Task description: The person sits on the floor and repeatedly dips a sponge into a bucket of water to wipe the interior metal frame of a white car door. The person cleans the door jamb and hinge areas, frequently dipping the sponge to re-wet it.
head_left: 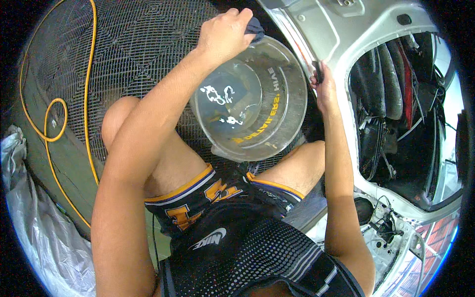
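Observation:
My left hand [223, 35] is closed on a dark, bunched-up cloth [255, 28] at the far rim of a bucket. The clear plastic bucket [289, 106] stands between my knees, with cloudy water [225, 99] and some light reflections in its bottom. To the right, my right hand [324, 88] has its fingers closed around a small black piece [318, 72] beside the pale edge of a car body. Whether that piece is loose or fixed to the car, I cannot tell.
A silvery car body panel [341, 29] with a large opening rises close on the right; dark parts [391, 79] show through it. Black grid matting [143, 54] covers the floor. A yellow hose [88, 74] loops at the left, near a crumpled silver sheet [44, 222].

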Demonstrator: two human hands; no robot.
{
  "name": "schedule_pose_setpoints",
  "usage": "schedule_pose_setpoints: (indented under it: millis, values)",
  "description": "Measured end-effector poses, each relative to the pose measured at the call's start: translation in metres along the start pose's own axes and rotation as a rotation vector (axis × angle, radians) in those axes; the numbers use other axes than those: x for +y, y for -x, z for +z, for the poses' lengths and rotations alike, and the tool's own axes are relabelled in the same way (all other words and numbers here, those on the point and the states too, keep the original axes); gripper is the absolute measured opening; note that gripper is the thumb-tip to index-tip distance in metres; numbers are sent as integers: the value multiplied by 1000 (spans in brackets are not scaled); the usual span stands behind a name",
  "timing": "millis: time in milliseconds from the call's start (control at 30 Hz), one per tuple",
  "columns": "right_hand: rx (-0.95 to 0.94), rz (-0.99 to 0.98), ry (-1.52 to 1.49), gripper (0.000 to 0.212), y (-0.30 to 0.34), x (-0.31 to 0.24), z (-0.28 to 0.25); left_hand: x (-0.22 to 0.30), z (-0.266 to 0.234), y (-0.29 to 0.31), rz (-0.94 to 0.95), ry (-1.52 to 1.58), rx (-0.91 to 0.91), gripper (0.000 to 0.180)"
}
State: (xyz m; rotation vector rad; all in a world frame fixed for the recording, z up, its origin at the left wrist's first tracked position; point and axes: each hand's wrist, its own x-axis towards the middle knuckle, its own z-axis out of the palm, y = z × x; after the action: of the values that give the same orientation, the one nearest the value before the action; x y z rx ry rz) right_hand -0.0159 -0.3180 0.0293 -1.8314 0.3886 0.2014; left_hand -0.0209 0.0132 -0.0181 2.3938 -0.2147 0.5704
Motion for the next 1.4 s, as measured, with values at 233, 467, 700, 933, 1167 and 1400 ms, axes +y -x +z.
schedule_pose_setpoints:
  millis: [233,467,700,933,1167,1400]
  values:
    - [-30,183,-198,19,-28,12,-9,1,-3,-2,-35,21,-54,39]
    - [287,-11,182,23,-27,6,-1,-3,0,-2,-58,63,-41,39]
    - [520,-353,932,30,-26,-3,-2,0,-4,-2,-147,90,-74,33]
    - [619,-760,864,29,-20,-67,-14,-7,1,1,-80,89,13,34]
    - [518,-754,1373,30,-18,-22,-38,-3,-2,-5,-118,131,-37,31]
    - [382,-402,636,42,35,16,-33,3,-8,-7,-141,147,-52,32]
